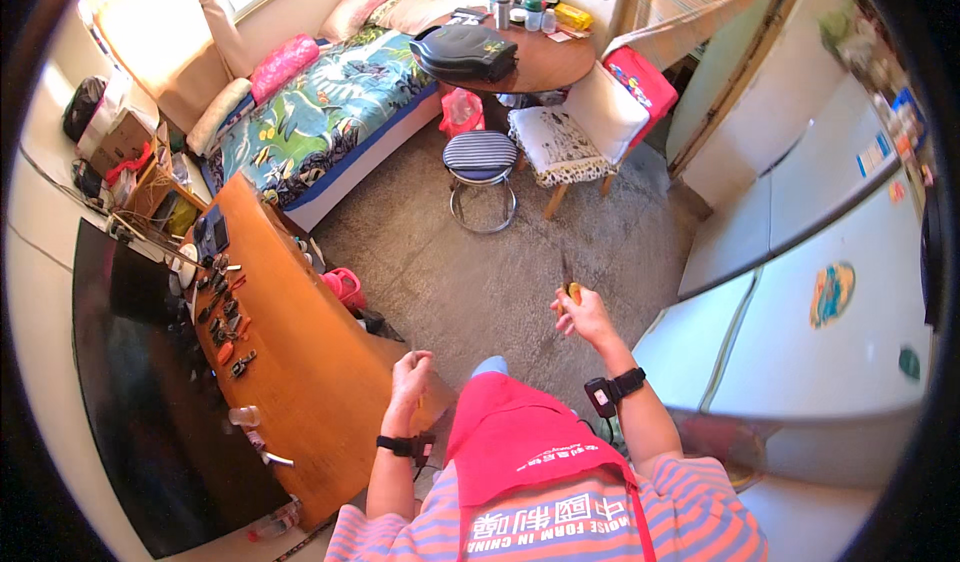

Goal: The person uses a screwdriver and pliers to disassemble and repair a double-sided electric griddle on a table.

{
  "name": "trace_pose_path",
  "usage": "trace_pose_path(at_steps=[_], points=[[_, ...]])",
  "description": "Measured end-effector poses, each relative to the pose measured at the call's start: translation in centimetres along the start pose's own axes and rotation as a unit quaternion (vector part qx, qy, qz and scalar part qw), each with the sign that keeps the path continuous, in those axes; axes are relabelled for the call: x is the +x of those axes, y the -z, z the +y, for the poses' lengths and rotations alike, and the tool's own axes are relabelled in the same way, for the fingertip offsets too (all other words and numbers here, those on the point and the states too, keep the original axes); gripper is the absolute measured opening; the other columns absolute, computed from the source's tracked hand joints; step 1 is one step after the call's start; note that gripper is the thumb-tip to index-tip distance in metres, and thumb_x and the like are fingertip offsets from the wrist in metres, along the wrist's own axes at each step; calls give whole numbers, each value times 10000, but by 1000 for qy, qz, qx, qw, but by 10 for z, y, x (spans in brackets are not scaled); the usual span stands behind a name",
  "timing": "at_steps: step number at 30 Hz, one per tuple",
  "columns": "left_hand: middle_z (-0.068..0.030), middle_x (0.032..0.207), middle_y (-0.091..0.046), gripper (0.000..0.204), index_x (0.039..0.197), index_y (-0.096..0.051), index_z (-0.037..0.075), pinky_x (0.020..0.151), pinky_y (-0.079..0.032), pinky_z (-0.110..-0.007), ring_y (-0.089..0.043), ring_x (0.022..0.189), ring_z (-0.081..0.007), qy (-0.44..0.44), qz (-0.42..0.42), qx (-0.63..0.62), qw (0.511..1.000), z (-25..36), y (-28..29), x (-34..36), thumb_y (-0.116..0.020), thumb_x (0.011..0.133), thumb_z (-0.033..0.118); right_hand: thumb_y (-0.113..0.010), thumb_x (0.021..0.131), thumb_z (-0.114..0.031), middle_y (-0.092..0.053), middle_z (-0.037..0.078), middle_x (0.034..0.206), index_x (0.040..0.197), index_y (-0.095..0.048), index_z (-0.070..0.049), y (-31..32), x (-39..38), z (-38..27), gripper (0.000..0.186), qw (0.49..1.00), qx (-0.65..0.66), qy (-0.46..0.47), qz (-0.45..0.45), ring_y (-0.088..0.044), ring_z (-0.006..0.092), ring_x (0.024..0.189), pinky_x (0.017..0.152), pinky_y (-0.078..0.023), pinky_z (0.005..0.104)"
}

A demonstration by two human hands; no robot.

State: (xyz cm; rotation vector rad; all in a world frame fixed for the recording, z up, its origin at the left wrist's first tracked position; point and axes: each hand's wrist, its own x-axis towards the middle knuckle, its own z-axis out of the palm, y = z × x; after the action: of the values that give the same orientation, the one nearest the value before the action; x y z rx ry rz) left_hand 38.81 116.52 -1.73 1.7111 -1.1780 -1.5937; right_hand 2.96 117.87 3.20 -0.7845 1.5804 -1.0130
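Observation:
My right hand (583, 317) is out in front of me over the floor, its fingers wrapped round a yellow-handled tool (570, 294). A thin dark end sticks out of that hand, pointing away from me; it is too small to tell the exact kind. My left hand (411, 372) is closed with curled fingers, beside the near right part of the wooden cabinet top. Whatever it may hold is hidden. Each wrist wears a black strap with a small box, and a red apron (530, 437) covers my front.
Several small tools (225, 312) lie on the orange-brown cabinet (300, 392) at left, near a dark television (140, 392). Ahead stand a striped stool (480, 154), a chair (560, 137), a round table (560, 57) and a bed (320, 122). A pale refrigerator (790, 332) is at right.

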Motion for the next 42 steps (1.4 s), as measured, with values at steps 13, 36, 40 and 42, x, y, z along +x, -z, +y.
trace_pose_path(at_steps=[13, 36, 40, 42], points=[[-11, 721, -565, 173, 1009, -640, 52, 396, -364, -251, -450, 451, -76, 60, 42, -62, 995, 104, 8, 240, -579, 935, 196, -579, 967, -305, -631, 58, 701, 905, -578, -22, 25, 293, -99, 290, 1000, -21, -6, 11, -579, 119, 477, 412, -468, 289], [-8, 670, -554, 202, 993, -637, 50, 395, -393, -249, -464, 459, -80, 223, 167, -81, 957, 235, -236, 434, -607, 928, 238, -607, 927, -284, -617, 20, 732, 962, -622, -106, 507, 923, -288, 182, 940, -144, 60, 303, -551, 139, 513, 423, -401, 298], [-3, 646, -560, 191, 991, -640, 49, 389, -361, -236, -440, 438, -63, 231, 150, -70, 959, 331, -307, 453, -576, 955, 225, -616, 922, -271, -586, -1, 602, 860, -601, -127, 540, 1013, -303, 157, 972, 44, 36, 227, -423, 97, 393, 348, -282, 258], [-7, 657, -578, 190, 994, -641, 52, 388, -360, -235, -440, 439, -63, 232, 149, -43, 960, 355, -320, 464, -573, 956, 226, -608, 925, -263, -571, -1, 572, 779, -617, -108, 559, 1040, -320, 212, 965, 40, 77, 248, -399, 99, 386, 356, -265, 268]])
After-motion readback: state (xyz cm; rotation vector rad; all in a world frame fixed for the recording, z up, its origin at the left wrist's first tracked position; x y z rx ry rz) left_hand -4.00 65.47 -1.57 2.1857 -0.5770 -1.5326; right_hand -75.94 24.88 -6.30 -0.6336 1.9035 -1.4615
